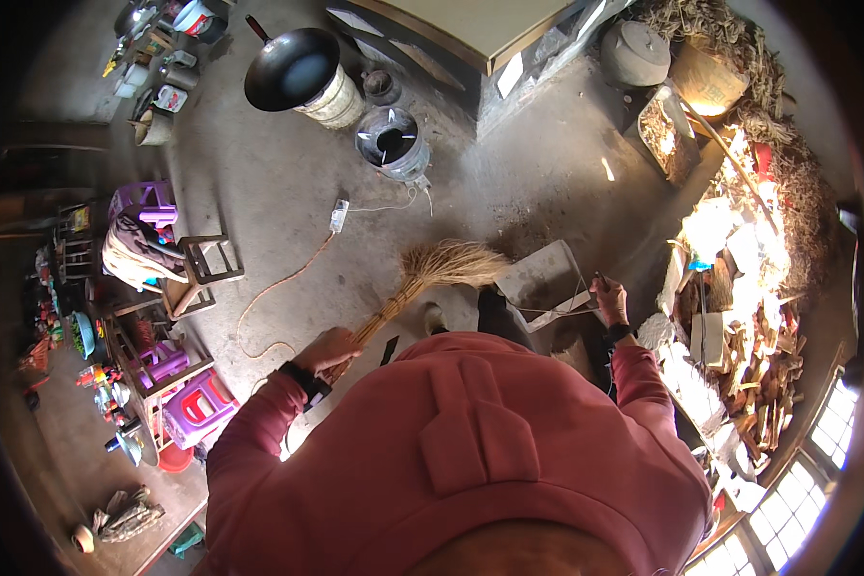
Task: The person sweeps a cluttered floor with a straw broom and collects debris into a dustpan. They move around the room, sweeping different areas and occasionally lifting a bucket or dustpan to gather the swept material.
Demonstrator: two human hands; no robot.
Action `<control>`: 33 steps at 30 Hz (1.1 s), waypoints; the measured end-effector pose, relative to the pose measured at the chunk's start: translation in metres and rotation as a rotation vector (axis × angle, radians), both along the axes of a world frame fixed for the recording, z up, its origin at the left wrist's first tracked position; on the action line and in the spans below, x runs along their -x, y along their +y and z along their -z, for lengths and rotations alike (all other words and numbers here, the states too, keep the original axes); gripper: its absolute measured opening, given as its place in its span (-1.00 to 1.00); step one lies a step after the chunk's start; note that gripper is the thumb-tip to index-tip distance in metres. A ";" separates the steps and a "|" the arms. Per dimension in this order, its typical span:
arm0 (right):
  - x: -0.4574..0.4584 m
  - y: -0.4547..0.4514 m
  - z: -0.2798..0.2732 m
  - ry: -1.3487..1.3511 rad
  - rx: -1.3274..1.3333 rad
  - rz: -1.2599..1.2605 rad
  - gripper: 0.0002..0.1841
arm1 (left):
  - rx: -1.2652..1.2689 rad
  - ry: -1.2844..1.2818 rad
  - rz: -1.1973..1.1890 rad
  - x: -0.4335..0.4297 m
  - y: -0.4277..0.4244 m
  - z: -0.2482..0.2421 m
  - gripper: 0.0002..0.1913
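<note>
My left hand (329, 351) grips the handle of a straw broom (392, 306); its bristles fan out over the concrete floor towards a dustpan (545, 277). At the right, my right hand (610, 299) is closed on the end of the dustpan's thin handle (565, 312). The pan rests in front of my dark trouser leg, close to the broom's bristle tips. What lies in the pan is too unclear to name. Some dark debris (529, 234) lies on the floor just beyond it.
Ahead stand a round stove (393, 147) and a large wok (293, 70) on a pale drum. A power strip (339, 216) with a cord lies on the floor. Wooden chairs (212, 259) and purple stools (200, 409) are at left; split firewood (756, 381) is piled at right.
</note>
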State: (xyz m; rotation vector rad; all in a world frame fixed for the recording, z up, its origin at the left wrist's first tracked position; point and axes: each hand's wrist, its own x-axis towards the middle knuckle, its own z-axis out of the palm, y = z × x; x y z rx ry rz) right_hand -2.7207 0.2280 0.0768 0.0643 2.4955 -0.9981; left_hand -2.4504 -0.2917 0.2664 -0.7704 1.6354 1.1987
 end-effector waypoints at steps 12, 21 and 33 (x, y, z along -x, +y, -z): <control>0.083 -0.028 0.034 0.035 0.080 -0.222 -0.73 | -0.597 -0.165 -1.560 -0.072 0.012 -0.085 -0.61; 0.125 -0.043 0.043 0.079 -0.055 -0.418 -0.73 | 0.214 0.582 -1.387 -0.050 0.078 -0.146 -0.56; 0.124 -0.035 0.008 0.050 0.146 -0.230 -0.78 | 0.295 0.757 -1.113 0.109 0.028 -0.121 -0.36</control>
